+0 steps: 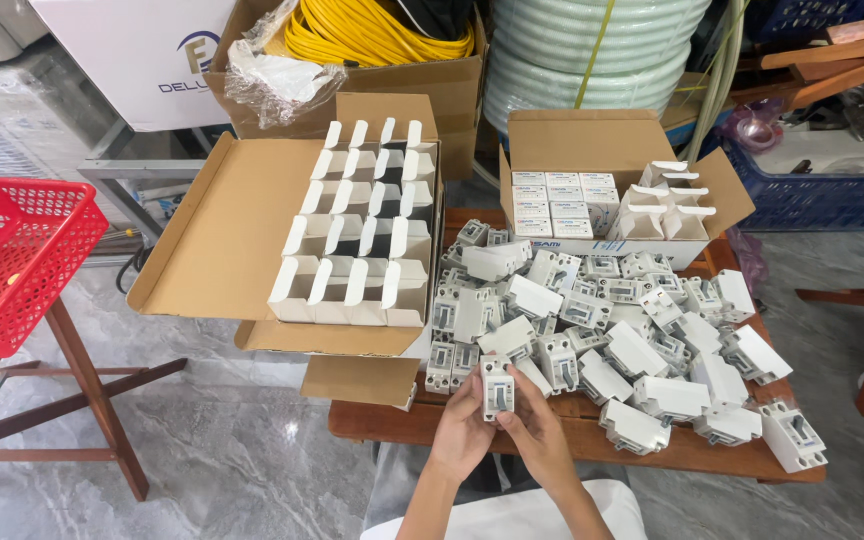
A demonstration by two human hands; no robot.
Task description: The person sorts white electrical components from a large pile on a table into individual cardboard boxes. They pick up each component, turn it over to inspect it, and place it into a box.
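Both hands hold one small white circuit breaker upright over the near edge of a low wooden table. My left hand grips its left side and my right hand grips its right side. Just beyond lies a heap of several similar white breakers spread over the table. A cardboard carton on the left holds several open, empty small white boxes. A second carton at the back holds closed and open small white boxes.
A red plastic basket sits on a wooden stand at left. Behind are a box of yellow cable, a coil of pale green hose and a blue crate. Grey marble floor lies below.
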